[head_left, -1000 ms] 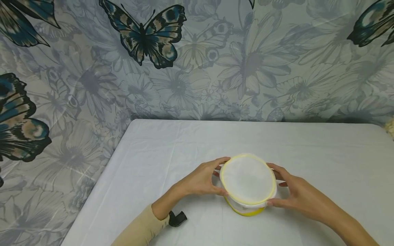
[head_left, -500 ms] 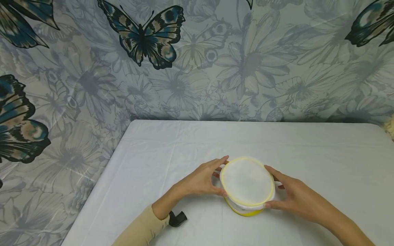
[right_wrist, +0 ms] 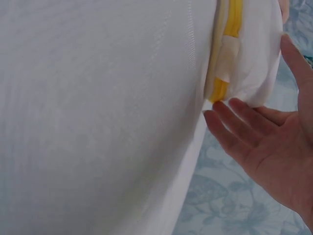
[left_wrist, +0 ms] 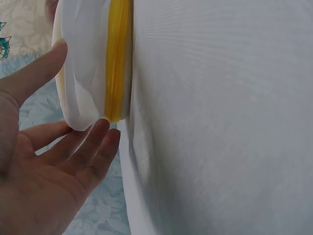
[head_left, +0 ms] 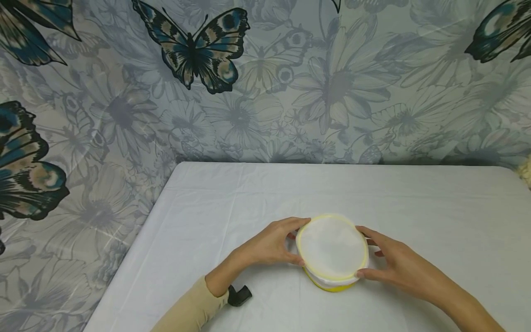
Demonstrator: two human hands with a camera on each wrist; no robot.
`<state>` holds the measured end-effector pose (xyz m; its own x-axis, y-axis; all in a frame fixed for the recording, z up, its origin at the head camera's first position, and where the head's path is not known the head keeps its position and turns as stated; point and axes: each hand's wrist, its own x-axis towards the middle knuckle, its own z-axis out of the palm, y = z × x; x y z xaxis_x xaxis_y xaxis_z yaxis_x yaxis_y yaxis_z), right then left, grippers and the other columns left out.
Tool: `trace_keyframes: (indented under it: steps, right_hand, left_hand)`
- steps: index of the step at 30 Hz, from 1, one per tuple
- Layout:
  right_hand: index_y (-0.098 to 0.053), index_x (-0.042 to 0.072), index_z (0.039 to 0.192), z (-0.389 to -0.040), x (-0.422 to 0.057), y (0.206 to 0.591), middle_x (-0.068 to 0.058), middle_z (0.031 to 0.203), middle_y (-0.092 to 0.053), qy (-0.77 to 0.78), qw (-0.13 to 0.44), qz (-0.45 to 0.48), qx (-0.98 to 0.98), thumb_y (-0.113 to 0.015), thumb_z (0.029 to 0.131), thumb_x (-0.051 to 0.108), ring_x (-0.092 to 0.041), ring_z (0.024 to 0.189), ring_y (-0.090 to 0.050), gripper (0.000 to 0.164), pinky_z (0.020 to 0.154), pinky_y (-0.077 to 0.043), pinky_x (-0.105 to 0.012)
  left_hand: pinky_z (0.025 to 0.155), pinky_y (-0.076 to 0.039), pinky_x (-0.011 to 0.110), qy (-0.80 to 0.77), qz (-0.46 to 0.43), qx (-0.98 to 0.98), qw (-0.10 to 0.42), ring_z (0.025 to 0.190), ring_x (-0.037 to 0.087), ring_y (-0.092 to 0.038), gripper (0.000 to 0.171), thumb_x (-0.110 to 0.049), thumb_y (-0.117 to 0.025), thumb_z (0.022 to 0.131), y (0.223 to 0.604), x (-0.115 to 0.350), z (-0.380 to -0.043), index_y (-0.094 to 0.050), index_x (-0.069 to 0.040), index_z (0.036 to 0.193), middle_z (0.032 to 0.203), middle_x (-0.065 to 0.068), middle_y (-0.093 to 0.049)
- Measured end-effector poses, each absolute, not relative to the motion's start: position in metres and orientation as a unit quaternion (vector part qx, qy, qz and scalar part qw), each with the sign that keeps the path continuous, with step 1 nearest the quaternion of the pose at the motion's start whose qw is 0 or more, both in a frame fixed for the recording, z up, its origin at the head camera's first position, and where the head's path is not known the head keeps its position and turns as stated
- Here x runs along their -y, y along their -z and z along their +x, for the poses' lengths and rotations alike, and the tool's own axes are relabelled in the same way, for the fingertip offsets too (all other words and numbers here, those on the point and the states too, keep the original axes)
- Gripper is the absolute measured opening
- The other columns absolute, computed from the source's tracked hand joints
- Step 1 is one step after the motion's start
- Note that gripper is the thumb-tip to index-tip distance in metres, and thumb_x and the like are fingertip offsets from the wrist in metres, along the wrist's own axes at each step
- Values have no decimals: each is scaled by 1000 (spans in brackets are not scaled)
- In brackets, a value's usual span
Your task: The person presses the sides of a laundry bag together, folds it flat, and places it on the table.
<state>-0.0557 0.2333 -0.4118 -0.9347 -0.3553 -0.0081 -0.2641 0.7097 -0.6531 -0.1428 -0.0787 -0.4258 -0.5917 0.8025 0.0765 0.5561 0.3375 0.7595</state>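
A round white mesh laundry bag with pale yellow piping round its top stands on the white-covered table. A bright yellow zipper runs round its lower side, with a white fabric tab across it on the right. My left hand holds the bag's left side, thumb at the near rim and fingers curved along the wall. On the opposite side, my right hand holds it the same way, its thumb against the top edge and its fingertips low by the zipper.
White cloth covers the table, whose left edge slants toward me. Behind it hangs a grey floral backdrop with butterflies. A black strap piece sits at my left sleeve. Something pale yellow shows at the far right.
The bag's top has sunk slightly and shifted a little left and toward me. My right hand has moved slightly left with it; my left index finger lifted off the rim, then came back down.
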Motion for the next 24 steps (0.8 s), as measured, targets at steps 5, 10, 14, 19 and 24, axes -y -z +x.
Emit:
trace_keyframes:
  steps: [5,10,14,19,24]
  right_hand:
    - [-40,4,148,-56,-233,413,-16,142,-52,338,66,-170,-923,-77,76,59,-25,99,-68,98,79,-58,-38]
    - [-42,4,147,-56,-232,414,-15,140,-54,334,69,-172,-924,-77,75,60,-24,100,-68,97,80,-58,-36]
    - [-43,5,146,-57,-232,416,-11,137,-57,314,57,-181,-930,-77,75,60,-23,102,-67,96,80,-57,-37]
    - [-44,4,145,-59,-231,418,-7,132,-60,296,48,-188,-935,-78,75,59,-22,104,-65,95,81,-56,-36]
    - [-44,4,144,-60,-231,418,-9,132,-60,299,57,-186,-934,-78,74,60,-22,103,-65,96,81,-56,-37]
  left_hand:
    - [95,-48,16,-372,425,-811,154,131,8,-47,96,-24,-90,74,427,78,-143,-37,-4,152,151,3,-43]
    - [95,-47,15,-353,420,-822,156,128,8,-49,97,-25,-90,74,427,77,-141,-37,-5,152,152,2,-43]
    - [95,-46,14,-339,420,-827,156,128,8,-49,97,-25,-89,75,426,76,-141,-36,-5,153,152,3,-42]
    - [95,-46,14,-332,417,-830,166,127,8,-49,98,-28,-89,75,427,76,-140,-35,-6,153,153,3,-40]
    - [95,-47,15,-324,412,-834,170,123,6,-51,98,-42,-85,77,428,76,-139,-34,-8,154,154,0,-39]
